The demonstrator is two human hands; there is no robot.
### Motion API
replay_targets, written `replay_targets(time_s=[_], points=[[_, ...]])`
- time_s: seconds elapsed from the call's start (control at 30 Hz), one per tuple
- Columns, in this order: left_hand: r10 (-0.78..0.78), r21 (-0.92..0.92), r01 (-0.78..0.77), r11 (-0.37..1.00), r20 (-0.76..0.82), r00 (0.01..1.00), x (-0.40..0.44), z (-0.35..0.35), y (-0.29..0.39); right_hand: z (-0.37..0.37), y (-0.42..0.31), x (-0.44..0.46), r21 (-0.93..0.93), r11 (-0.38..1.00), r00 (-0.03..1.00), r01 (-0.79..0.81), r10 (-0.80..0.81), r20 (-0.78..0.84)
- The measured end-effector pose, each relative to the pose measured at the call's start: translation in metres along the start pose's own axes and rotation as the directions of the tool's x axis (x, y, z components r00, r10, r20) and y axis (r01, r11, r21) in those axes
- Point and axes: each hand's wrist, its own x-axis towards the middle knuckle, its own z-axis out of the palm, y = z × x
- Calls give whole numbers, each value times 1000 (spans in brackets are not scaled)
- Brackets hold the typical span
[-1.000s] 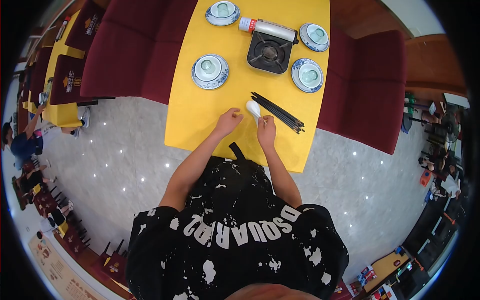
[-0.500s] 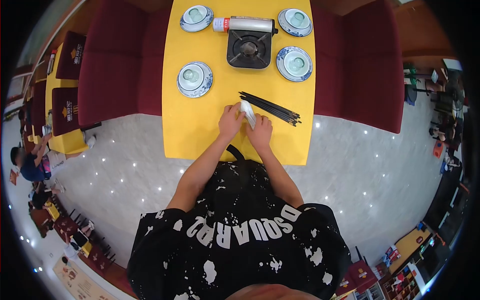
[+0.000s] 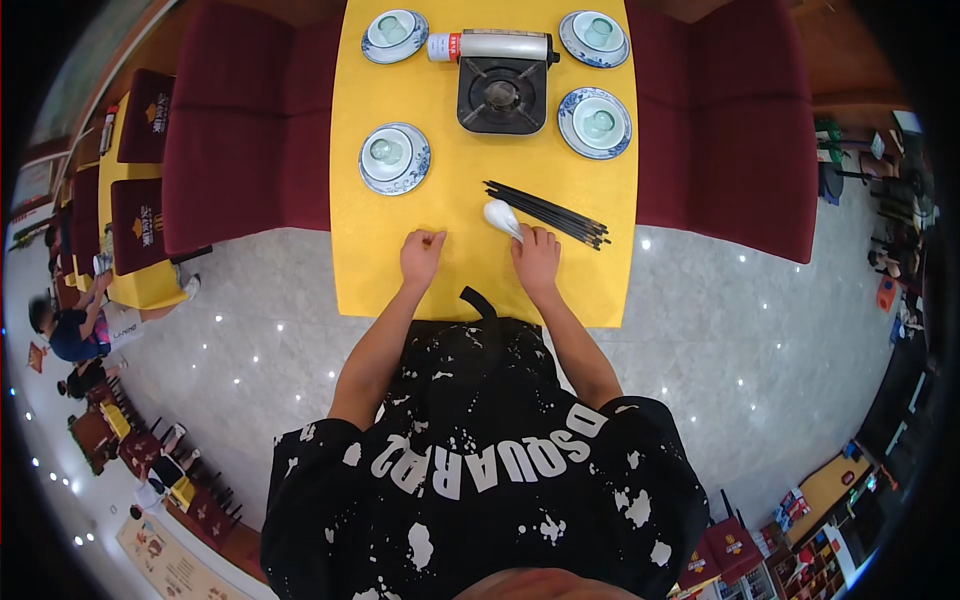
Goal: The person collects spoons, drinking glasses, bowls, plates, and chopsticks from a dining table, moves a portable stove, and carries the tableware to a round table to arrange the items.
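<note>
Ok, wht spoon, rounded bowl, poss. several.

a square black portable stove has a silver cylindrical housing along its far edge, with a white and red canister at the left end. on either side stand two blue-patterned white plates, each bearing a round white bowl with a clear greenish glass. dark red upholstered benches flank them. beyond spreads a shiny grey floor; at far left a person in a dark blue top is near a yellow-covered table.
</note>
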Motion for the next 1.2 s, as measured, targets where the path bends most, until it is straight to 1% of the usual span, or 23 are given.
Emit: replay_targets(time_s=[0.07, 0.17, 0.3, 0.4, 0.47, 0.57, 0.67, 0.77, 0.87, 0.97, 1.0, 1.07, 1.17, 1.2], points=[[-85, 54, 82, 995, 65, 994, -5, -10, -19, -4, 7, 2, -5, 1000, 1000, -7, 8, 20], [-55, -102, 56, 993, 11, 998, -15, -15, -38, -10, 19, 6, 6, 999, 999, -33, 33, 7], [-72, -166, 70, 984, -9, 997, -21, -16, -50, -19, 34, 7, 78, 996, 999, -52, 51, 17], [-91, -197, 84, 977, -28, 995, -23, -14, -54, -22, 37, 6, 74, 997, 999, -32, 30, 18], [-102, -212, 90, 973, -47, 994, -23, -10, -56, -23, 35, 6, 14, 1000, 1000, 7, -7, -3], [-164, 89, 169, 982, -65, 984, -27, -28, -35, -24, 33, 7, -73, 996, 997, 53, -58, -55], [-143, 238, 124, 963, 63, 988, -32, -40, -36, -21, 32, 3, -137, 989, 993, 62, -75, -88], [-121, 260, 97, 961, 75, 990, -33, -38, -39, -12, 29, 1, -139, 990, 994, 30, -44, -97], [-82, 341, 50, 939, 80, 993, -32, -38, -43, -11, 26, -1, -130, 991, 996, -18, 7, -86], [-158, 464, 60, 884, 177, 971, -31, -54, -28, -13, 24, 0, -135, 990, 998, -46, 39, -57], [-149, 458, 52, 887, 179, 972, -31, -57, -29, -13, 22, 0, -140, 989, 998, -54, 48, -44], [-134, 445, 37, 895, 189, 973, -32, -61, -32, -12, 19, 1, -117, 989, 994, -90, 82, -70], [-84, 358, 9, 934, 196, 977, -30, -61, -45, -11, 3, 6, -85, 983, 978, -161, 148, -146], [-101, 289, 35, 957, 214, 972, -28, -63, -46, -9, -6, 11, -73, 980, 969, -184, 169, -178]])
